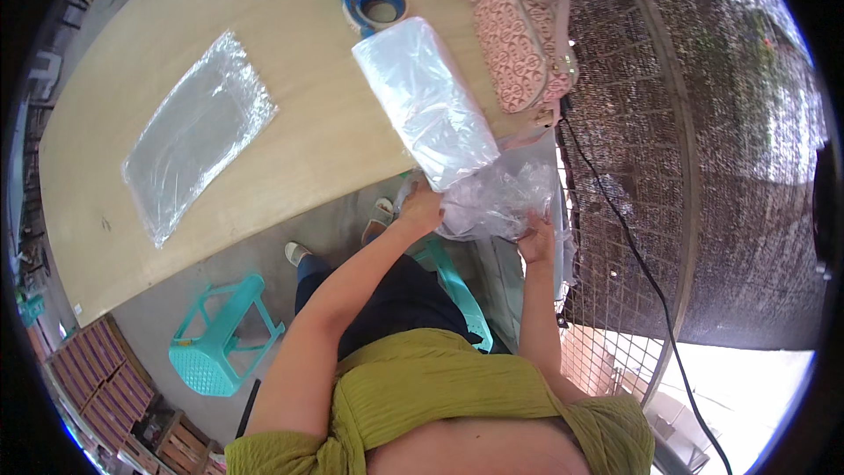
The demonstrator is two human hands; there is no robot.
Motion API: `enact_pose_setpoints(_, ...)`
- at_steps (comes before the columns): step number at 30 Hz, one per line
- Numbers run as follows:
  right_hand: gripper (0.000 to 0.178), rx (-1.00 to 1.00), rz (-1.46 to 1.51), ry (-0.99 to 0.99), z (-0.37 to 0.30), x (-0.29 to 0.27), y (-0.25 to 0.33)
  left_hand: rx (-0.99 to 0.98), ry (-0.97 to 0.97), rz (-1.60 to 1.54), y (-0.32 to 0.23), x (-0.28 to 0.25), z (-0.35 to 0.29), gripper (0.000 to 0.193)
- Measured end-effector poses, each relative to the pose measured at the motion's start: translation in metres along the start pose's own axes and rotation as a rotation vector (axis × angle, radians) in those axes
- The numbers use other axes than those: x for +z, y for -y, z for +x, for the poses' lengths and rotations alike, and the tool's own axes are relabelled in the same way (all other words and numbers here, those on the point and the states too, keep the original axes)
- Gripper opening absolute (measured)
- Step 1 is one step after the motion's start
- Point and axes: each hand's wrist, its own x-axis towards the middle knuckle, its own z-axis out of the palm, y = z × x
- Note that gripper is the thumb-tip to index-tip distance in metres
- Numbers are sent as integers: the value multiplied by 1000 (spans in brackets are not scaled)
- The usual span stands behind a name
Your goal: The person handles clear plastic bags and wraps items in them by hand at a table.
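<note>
Crumpled clear plastic film (497, 198) hangs at the table's near right edge, partly over a grey sheet. My left hand (422, 208) is closed on its left side, just below the corner of a plastic-wrapped white bundle (426, 101). On the right side of the film, my right hand (536, 239) has its fingers curled round the plastic. Some of the fingertips of both hands are hidden by the film. The bundle lies slantwise on the table, its near end reaching over the edge.
On the wooden table (299, 105) lie flat clear plastic bags (200, 136), a blue tape dispenser (369, 4) and a pink handbag (519, 48). A turquoise stool (220, 334) stands at left; another (462, 295) is below my arms. A black cable (629, 237) runs along the mesh at right.
</note>
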Motion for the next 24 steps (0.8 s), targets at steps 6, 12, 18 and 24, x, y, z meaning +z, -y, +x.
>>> enact_pose_setpoints(6, 50, -22, 74, 7, 0, -3, 22, 175, -280, -120, -17, -48, -51, 49)
enact_pose_setpoints(12, 46, -61, 172, 11, -5, 5, 22, 351, -231, -375, -45, -101, -70, 38)
enact_pose_setpoints(18, 45, -105, 352, 54, -20, 38, 21, 313, 73, -588, -48, -127, -78, 46)
enact_pose_setpoints(24, 42, -123, 369, -18, -60, 70, -8, 609, -519, -532, -65, -148, -75, 65)
